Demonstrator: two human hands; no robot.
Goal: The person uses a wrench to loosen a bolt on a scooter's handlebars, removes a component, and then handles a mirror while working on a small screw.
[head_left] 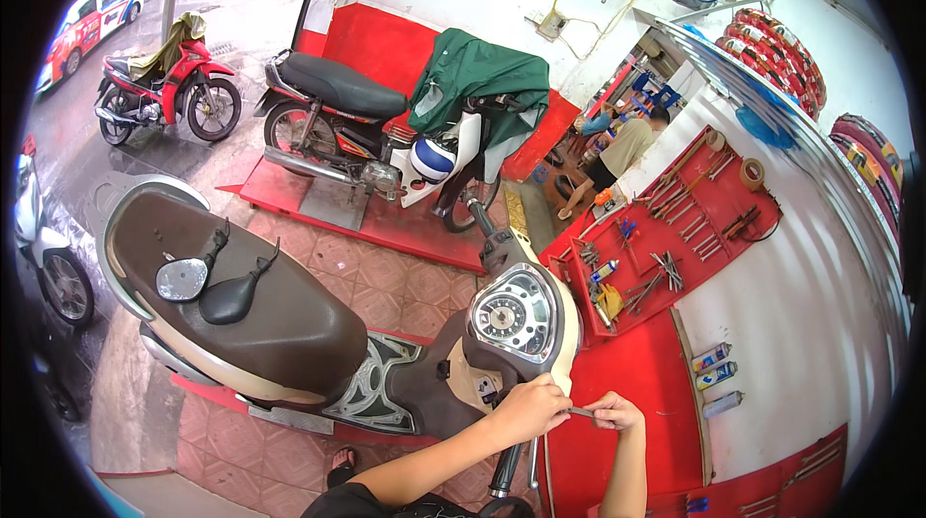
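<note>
Through the head camera I see both hands out over the front of the scooter [424, 388], near its dash [511, 311], with a slim grey tool [582, 412] between them. My left hand [533, 409] has its fingers curled close together on one end; my right hand [617, 413] pinches the other end between thumb and fingers. What kind of tool it is I can't tell — too little of it shows.

It looks like metal, so I judge it stiff, fairly light and hard to damage, though any grease on it would make it slippery. I'd hold it at its two ends, where the fingers are now, with a firm pinch. The scooter's panels seem the easier thing to scratch.

The black grip [504, 470] sits below the hands, the lever [532, 465] just beside it. Well off to the left, two mirrors [181, 279] lie on the brown seat [299, 315] — glass, so fragile, I'd guess. Beyond the dash, a red rack [714, 200] holds other tools.
</note>
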